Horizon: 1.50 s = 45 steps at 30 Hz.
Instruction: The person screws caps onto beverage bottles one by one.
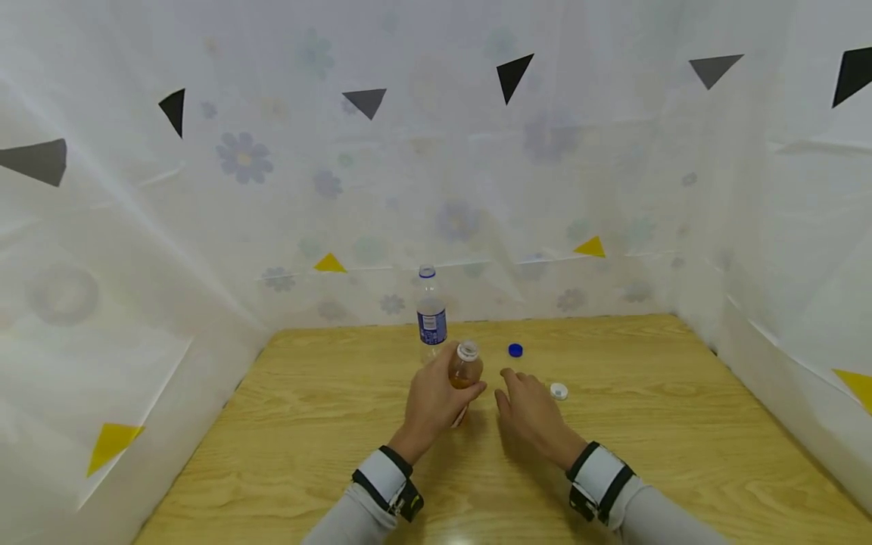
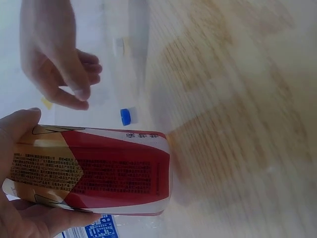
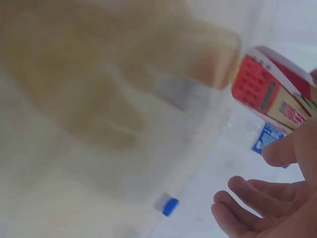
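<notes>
Left hand (image 1: 432,405) grips my tea bottle (image 1: 465,371) on the table (image 1: 306,424); right hand (image 1: 531,409) hovers beside it, relaxed, seemingly holding nothing, near a white cap (image 1: 559,391).

The left hand (image 1: 436,401) hides most of the tea bottle (image 1: 465,371); the right wrist view blurs the counter (image 3: 99,99); label print is unreadable.
</notes>
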{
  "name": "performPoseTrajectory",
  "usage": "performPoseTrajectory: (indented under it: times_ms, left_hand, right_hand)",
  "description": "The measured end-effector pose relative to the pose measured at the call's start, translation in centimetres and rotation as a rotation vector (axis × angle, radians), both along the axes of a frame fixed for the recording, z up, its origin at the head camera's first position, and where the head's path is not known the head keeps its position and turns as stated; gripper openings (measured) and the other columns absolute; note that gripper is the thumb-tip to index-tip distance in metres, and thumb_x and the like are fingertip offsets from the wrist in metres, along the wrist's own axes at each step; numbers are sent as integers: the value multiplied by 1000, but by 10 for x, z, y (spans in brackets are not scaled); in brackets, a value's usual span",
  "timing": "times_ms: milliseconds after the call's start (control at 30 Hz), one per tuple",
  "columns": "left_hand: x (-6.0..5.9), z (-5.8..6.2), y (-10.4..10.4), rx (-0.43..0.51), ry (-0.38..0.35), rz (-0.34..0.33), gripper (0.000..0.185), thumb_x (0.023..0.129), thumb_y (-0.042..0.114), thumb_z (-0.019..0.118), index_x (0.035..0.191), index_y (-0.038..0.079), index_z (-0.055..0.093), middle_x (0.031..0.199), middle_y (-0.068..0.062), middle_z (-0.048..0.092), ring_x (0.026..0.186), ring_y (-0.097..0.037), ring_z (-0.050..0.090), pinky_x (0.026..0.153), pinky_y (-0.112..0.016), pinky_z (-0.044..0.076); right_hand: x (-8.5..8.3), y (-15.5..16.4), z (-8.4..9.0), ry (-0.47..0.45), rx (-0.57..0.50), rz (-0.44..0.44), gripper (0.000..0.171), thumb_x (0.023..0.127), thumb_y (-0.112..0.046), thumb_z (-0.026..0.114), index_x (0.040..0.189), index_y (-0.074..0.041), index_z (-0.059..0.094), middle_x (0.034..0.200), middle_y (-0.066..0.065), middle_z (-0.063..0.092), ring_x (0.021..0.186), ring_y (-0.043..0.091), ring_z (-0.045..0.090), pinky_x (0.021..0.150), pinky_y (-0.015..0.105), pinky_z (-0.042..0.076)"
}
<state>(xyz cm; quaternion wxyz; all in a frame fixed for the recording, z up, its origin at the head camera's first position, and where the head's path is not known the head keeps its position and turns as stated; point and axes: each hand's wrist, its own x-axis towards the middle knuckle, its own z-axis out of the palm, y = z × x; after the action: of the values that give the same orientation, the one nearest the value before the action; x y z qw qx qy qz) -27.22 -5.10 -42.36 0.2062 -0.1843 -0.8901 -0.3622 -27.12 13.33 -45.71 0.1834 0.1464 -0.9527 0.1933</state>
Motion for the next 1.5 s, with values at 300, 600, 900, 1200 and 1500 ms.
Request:
performPoseTrajectory:
  times_ms: [300,600,900,1200,1500]
  left_hand:
    - [-4,-2,2,22,8,-42,66,82,35,86,138,16,57,108,-2,75,88,-14,73,68,-23,56]
    - [-3,-4,6,33,-11,-46,65,82,36,86,137,18,57,116,-3,74,96,-16,74,73,-25,58]
    - [-3,-5,7,35,-7,-46,64,82,32,86,136,17,57,117,-3,73,98,-18,74,75,-27,59]
    - [-1,-3,6,30,-4,-47,63,82,32,86,135,15,57,116,-4,73,97,-17,74,74,-26,59]
    - [-2,-1,6,34,3,-48,62,81,31,87,134,15,58,116,-4,74,98,-17,74,75,-27,59]
  right_hand:
    - [-22,16,40,39,16,-24,40,102,-21,58,130,8,59,113,27,68,95,40,69,76,50,57]
    - [-38,50,49,-19,-32,-87,42,104,-24,52,134,5,58,125,32,62,110,48,62,86,59,53]
    - [-40,77,25,-203,-29,-131,45,101,-19,55,130,16,53,117,38,60,98,49,62,80,56,54]
    - [-37,91,13,-363,-10,-105,41,88,-19,75,107,15,61,91,25,67,73,30,64,64,43,54]
    - [-42,101,-1,-331,24,-82,33,81,-13,74,101,12,67,87,20,69,73,28,63,65,42,53]
